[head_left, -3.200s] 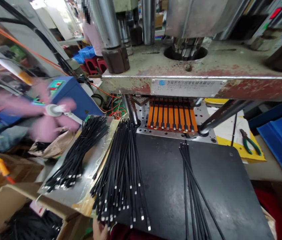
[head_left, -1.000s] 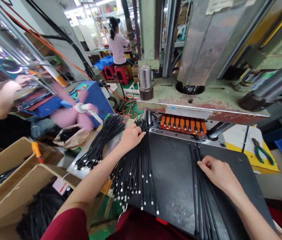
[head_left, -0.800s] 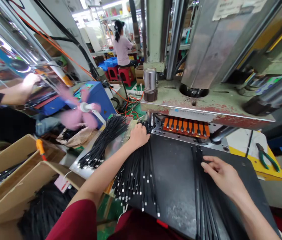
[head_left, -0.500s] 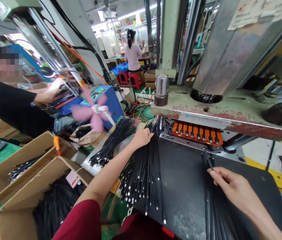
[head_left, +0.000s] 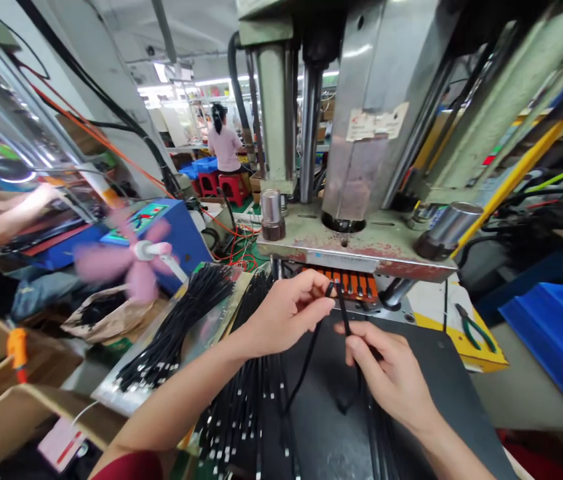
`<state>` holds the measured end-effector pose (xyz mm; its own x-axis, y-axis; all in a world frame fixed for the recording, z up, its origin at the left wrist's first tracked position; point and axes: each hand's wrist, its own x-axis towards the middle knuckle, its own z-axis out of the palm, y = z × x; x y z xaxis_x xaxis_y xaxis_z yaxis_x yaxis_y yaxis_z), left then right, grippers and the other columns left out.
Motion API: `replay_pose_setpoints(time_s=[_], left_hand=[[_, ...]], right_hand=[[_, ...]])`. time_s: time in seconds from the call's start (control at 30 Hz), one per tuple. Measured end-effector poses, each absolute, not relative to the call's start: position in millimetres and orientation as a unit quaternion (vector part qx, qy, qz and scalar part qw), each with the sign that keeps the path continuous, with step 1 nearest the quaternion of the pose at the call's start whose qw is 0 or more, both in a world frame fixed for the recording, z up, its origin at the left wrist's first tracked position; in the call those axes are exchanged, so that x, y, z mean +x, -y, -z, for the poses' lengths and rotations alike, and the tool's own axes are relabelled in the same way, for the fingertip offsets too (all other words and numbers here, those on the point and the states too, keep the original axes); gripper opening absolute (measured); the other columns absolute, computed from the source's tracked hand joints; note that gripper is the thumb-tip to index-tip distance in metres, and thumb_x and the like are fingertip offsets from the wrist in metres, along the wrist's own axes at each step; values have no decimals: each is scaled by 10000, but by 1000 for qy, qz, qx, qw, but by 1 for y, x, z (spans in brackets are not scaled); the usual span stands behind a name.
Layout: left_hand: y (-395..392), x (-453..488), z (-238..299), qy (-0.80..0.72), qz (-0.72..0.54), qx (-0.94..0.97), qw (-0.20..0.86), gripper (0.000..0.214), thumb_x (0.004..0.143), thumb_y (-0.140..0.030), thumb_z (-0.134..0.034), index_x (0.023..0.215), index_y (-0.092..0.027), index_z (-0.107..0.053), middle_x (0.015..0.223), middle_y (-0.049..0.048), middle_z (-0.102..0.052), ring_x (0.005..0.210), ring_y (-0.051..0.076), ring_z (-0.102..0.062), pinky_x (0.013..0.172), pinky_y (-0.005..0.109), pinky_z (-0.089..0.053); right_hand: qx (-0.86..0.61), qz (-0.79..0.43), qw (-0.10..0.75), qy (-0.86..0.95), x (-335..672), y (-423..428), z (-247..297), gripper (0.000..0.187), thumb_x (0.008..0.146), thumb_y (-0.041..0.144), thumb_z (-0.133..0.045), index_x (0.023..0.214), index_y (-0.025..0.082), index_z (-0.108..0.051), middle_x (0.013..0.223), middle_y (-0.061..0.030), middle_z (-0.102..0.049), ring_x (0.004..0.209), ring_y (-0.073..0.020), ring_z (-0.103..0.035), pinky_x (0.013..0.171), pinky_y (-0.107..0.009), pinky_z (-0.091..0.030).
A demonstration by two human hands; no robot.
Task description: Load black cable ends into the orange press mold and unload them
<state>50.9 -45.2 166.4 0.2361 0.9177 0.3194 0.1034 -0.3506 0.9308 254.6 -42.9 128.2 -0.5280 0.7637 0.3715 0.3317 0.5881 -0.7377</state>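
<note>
Both my hands are raised over the black plate [head_left: 441, 373] in front of the press. My left hand [head_left: 288, 313] is closed, pinching the top of one black cable [head_left: 306, 363] that hangs down to the plate. My right hand [head_left: 388, 377] is closed too, pinching another black cable [head_left: 342, 308] whose end points up at the orange mould [head_left: 356, 283]. The two hands are close together, fingertips almost meeting. A pile of black cables [head_left: 241, 413] lies under my left forearm. A second pile [head_left: 181, 327] lies on a metal tray to the left.
The press table [head_left: 361, 243] and its columns stand right behind my hands. Green pliers [head_left: 471, 327] lie on a yellow sheet at right, beside a blue bin [head_left: 556, 333]. A spinning pink fan [head_left: 131, 263], cardboard boxes [head_left: 6, 413] and a co-worker's arm [head_left: 6, 213] are at left.
My left hand left the cable pile and my right hand left the plate. Both rose and came together, each pinching a cable. The view tilted up.
</note>
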Motion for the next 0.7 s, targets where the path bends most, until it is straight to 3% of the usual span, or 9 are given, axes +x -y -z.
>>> replay_pose_setpoints(time_s=[0.23,0.4,0.57,0.7], left_hand=[[32,69,-178,-327,-478,683,446,136,885,-224,-529,874,-118,-614,764,6,-569,526,39,-568,494,138,-484],[26,75,-175,-346,-514,640,455,162,841,-277,-616,793,-125,-584,571,-35,-543,458,64,-560,469,167,-502],[5,54,-142,-488,-557,590,320,219,870,-342,-593,768,-158,-529,567,-60,-523,452,48,-561,455,135,-462],[-5,9,-95,-560,-571,536,270,231,867,-273,-583,693,-164,-478,484,-71,-507,383,50,-514,399,125,-422]], right_hand=[[-316,-260,424,808,247,35,-133,177,962,233,-450,919,186,-616,624,41,-562,530,-95,-518,570,-204,-392],[-289,-225,408,837,240,31,-129,173,944,280,-496,884,174,-618,745,4,-618,625,-119,-557,624,-224,-400],[-313,-304,225,871,236,32,-95,254,931,310,-526,735,173,-609,677,13,-602,608,-123,-552,599,-236,-366],[-351,-332,81,872,241,38,-62,339,926,328,-533,622,178,-546,582,21,-541,543,-126,-504,553,-258,-312]])
